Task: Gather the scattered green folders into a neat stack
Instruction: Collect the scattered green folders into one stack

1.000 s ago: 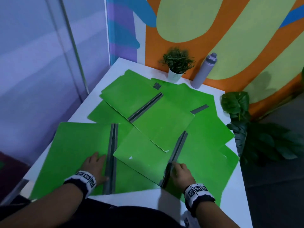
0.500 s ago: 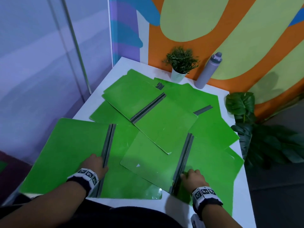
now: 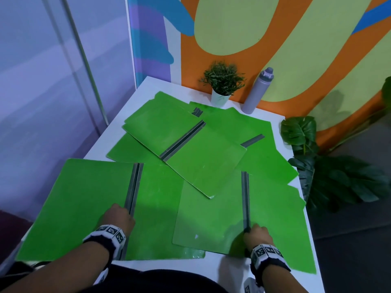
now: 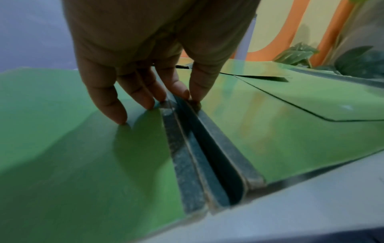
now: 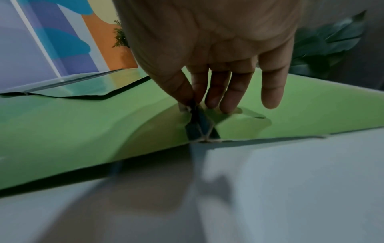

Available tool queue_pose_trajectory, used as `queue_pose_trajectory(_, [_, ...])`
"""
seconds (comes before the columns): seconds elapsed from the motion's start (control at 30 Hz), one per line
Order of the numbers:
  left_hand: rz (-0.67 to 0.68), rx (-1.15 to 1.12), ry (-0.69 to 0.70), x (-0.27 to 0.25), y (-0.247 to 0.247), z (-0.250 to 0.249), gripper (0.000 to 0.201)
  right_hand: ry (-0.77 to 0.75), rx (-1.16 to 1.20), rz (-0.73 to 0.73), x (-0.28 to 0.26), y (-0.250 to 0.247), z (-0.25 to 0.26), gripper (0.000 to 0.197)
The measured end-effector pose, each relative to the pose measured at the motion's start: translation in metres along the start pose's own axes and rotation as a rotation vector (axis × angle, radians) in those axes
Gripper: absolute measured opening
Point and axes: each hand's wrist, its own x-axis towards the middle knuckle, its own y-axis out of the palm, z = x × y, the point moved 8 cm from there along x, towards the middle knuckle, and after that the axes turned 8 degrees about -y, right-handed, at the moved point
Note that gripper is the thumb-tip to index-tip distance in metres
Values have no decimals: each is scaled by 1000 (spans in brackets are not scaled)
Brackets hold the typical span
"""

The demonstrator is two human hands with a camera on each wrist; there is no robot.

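Observation:
Several open green folders with grey spines lie overlapping on the white table (image 3: pixel 213 266). My left hand (image 3: pixel 127 210) sits on the near-left folder (image 3: pixel 84 197). In the left wrist view the left hand (image 4: pixel 188 97) pinches one ridge of that folder's spine (image 4: pixel 207 156) between thumb and forefinger, and the other fingertips rest on the cover. My right hand (image 3: pixel 249 229) is at the near end of the near-right folder (image 3: pixel 275 218). The right wrist view shows the right hand (image 5: pixel 193 102) pinching this spine (image 5: pixel 199 128), with the folder bowed up around it. A third folder (image 3: pixel 190 149) lies diagonally over both.
A small potted plant (image 3: pixel 222 85) and a grey bottle (image 3: pixel 258 92) stand at the table's far edge against the painted wall. Large leafy plants (image 3: pixel 317 166) crowd the table's right side. The near-left folder overhangs the table's left edge.
The near-right folder has swung round, so its spine now points almost straight away from me, and my right hand moved right with it. The near-left folder shifted slightly under my left hand.

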Motion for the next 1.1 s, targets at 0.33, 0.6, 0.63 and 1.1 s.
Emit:
queue_pose_trajectory(0.33, [-19,-114,-94,-11,-10,2,40,-25,12,34,-17,23,-9,24])
queue_pose_trajectory(0.6, [-66,-295,-36,-22,-50,-15,31,19,139,-354,-31,-53,-14,22])
queue_pose_trajectory(0.63, [-122,-342,-3,-28,-64,-20,31,23,172,-448,-35,-70,-13,21])
queue_pose_trajectory(1.1, [-613,-484,348,-133,-244,-57,8,-336,631,-1003,-119,-230,76,14])
